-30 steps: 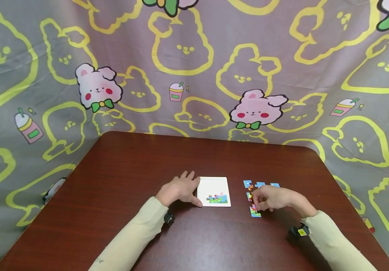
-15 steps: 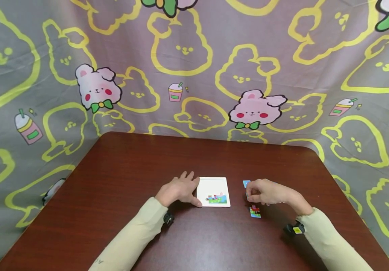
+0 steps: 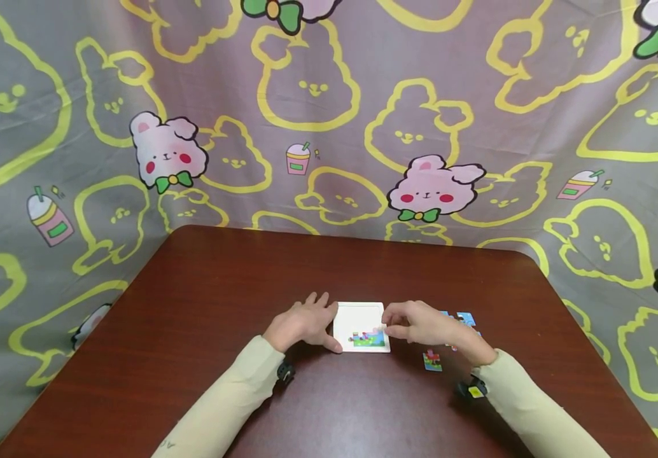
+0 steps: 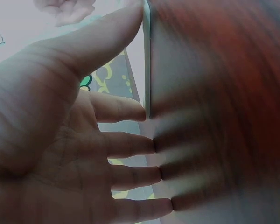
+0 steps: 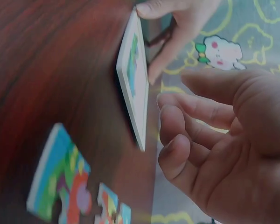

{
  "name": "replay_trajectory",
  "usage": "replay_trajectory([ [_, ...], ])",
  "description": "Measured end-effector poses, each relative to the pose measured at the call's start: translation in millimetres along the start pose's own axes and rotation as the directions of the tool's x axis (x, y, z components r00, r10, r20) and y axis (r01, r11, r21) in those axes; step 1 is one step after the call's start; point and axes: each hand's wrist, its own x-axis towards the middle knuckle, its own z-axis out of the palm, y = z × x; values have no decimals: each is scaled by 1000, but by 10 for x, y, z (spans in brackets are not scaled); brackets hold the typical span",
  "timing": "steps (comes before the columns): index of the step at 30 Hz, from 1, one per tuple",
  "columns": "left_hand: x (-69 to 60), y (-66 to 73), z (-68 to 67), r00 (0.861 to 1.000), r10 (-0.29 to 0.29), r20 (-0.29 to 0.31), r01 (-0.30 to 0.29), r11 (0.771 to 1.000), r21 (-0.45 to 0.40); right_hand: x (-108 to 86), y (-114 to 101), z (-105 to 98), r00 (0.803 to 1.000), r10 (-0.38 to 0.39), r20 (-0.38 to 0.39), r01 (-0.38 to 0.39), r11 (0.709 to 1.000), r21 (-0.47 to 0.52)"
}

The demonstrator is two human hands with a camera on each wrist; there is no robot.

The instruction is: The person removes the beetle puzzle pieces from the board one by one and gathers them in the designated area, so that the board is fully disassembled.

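Note:
My left hand rests at the left side of a white square puzzle tray, fingers spread, thumb at its near corner. In the left wrist view the left fingertips press down on the table beside the tray edge. Joined puzzle pieces, green, blue and pink, fill the tray's lower right part. Over the tray's right edge is my right hand, thumb and fingers bent toward each other. Whether a piece lies between them is hidden in both views. Near that hand lies a loose puzzle piece with red and green print.
More loose puzzle pieces lie behind the right hand, partly covered by it. All this stands on a dark red-brown table. A patterned cloth curtain with cartoon faces hangs behind and at both sides.
My right hand has moved left from the loose pieces to the tray's right edge, bringing the rear pieces into view again. My left hand has stayed at the tray.

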Motion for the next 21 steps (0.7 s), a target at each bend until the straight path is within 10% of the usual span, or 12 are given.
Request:
replay_trajectory([
  [21, -9, -3, -12, 1000, 4, 2, -4, 1000, 10, 317, -106, 284, 1000, -5, 2, 5, 989, -144],
])
